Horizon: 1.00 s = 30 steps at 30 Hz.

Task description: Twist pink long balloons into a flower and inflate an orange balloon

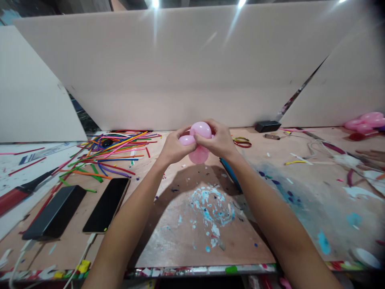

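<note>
A cluster of small pink balloons (201,130) is held between both hands above the middle of the table. My left hand (173,147) grips it from the left, thumb pressed in at the centre, with one round lobe showing over that hand. On the other side my right hand (221,141) has its fingers curled round the back and its thumb meeting the left thumb. One lobe stands up on top and another hangs below the thumbs. The joint between the lobes is hidden by the thumbs.
Uninflated modelling balloons (120,148) lie in a heap at the left, near a phone (107,204) and a black box (55,212) on cables. Scissors (242,142) and a small black block (267,126) sit at the back right. White boards (180,72) stand behind. Another person's hand (373,154) is far right.
</note>
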Motion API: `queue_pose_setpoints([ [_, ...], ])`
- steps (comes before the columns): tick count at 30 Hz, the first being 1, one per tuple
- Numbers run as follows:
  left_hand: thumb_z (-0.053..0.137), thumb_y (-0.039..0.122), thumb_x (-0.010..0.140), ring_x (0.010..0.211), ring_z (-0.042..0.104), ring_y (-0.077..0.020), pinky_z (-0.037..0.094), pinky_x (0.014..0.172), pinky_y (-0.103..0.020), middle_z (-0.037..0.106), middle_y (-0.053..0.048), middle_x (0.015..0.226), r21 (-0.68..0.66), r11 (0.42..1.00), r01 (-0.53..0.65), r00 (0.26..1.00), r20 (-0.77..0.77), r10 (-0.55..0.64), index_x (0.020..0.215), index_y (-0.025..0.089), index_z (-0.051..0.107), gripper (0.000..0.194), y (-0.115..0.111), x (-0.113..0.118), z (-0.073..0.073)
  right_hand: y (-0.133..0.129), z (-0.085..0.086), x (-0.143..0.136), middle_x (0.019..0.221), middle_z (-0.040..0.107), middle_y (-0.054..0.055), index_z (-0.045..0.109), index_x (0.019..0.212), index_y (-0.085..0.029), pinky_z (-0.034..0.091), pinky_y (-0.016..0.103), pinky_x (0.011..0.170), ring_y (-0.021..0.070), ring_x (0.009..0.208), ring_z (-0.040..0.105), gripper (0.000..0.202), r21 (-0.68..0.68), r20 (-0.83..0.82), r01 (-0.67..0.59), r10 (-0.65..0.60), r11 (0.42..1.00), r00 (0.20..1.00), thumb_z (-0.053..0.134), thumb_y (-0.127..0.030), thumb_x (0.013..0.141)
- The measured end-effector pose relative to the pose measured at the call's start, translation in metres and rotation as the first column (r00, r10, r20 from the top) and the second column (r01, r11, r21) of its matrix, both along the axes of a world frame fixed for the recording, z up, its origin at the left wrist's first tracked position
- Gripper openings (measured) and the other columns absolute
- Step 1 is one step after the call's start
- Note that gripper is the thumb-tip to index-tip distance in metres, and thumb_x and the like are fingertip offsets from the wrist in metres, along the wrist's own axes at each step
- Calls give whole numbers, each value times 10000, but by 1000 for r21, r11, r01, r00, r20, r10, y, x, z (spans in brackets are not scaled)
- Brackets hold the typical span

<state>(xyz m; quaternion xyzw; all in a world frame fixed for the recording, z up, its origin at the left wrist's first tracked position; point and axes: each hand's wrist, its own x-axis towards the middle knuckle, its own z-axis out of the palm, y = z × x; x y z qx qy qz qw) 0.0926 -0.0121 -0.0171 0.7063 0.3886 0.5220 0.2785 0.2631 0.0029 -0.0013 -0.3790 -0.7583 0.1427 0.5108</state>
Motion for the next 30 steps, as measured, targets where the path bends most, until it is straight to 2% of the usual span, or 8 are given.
queue_pose_setpoints([
  [6, 771, 318, 664, 917, 675, -236, 534, 804, -343, 733, -94, 1049, -201, 974, 106, 993, 70, -93, 1111, 140, 717, 484, -1, -9, 4, 4, -3, 2, 891, 699, 43, 684, 960, -185, 503, 337, 706, 212, 806, 642, 342, -19, -45, -106, 105, 994, 993, 724, -374, 678],
  [9, 774, 307, 664, 870, 664, -196, 517, 786, -310, 732, -76, 1014, -279, 943, 184, 979, 138, -150, 1095, 149, 723, 462, -2, -14, 6, 6, -3, 3, 879, 688, 43, 677, 952, -169, 504, 323, 692, 203, 795, 639, 356, -35, -96, -178, 174, 983, 980, 728, -354, 652],
  [14, 795, 268, 633, 763, 644, -150, 492, 709, -254, 728, -67, 916, -332, 863, 381, 902, 340, -267, 1017, 138, 737, 409, 1, -17, 4, 8, -2, 5, 903, 693, 42, 671, 992, -181, 520, 316, 703, 198, 810, 648, 386, -47, -184, -287, 274, 957, 944, 718, -339, 643],
  [18, 779, 322, 675, 704, 627, -139, 470, 642, -242, 728, -81, 897, -356, 822, 444, 870, 393, -299, 997, 143, 744, 370, 2, -14, 0, 10, -2, 7, 938, 701, 48, 671, 1053, -187, 530, 317, 708, 191, 805, 652, 444, -76, -255, -348, 319, 935, 913, 706, -385, 657],
  [22, 806, 335, 661, 724, 633, -148, 488, 680, -268, 728, -82, 897, -349, 852, 390, 894, 367, -258, 987, 142, 744, 384, -1, -11, 1, 11, -4, 6, 928, 704, 48, 675, 1078, -176, 536, 328, 713, 190, 795, 649, 445, -73, -238, -311, 286, 948, 928, 687, -371, 678],
  [26, 850, 331, 603, 805, 654, -181, 520, 735, -307, 716, -97, 971, -345, 902, 259, 947, 276, -167, 1001, 130, 725, 463, -1, -9, 2, 10, -7, 3, 1000, 708, 54, 669, 1106, -195, 540, 370, 782, 224, 879, 664, 455, -5, -147, -196, 194, 981, 970, 715, -381, 693],
  [28, 882, 324, 552, 921, 661, -220, 542, 781, -331, 684, -115, 1104, -330, 932, 152, 961, 268, -62, 1138, 154, 671, 646, -1, -4, 1, 8, -9, -1, 1059, 700, 62, 655, 1119, -213, 531, 396, 842, 241, 932, 663, 464, 68, -127, -82, 90, 994, 988, 728, -414, 708],
  [30, 910, 325, 509, 1052, 643, -265, 562, 814, -360, 597, -139, 1284, -326, 944, 43, 939, 336, 73, 1329, 216, 530, 910, -1, 4, -2, 6, -12, -6, 1111, 679, 74, 624, 1144, -228, 518, 415, 887, 252, 966, 654, 497, 143, -171, 74, -49, 987, 984, 736, -459, 719],
])
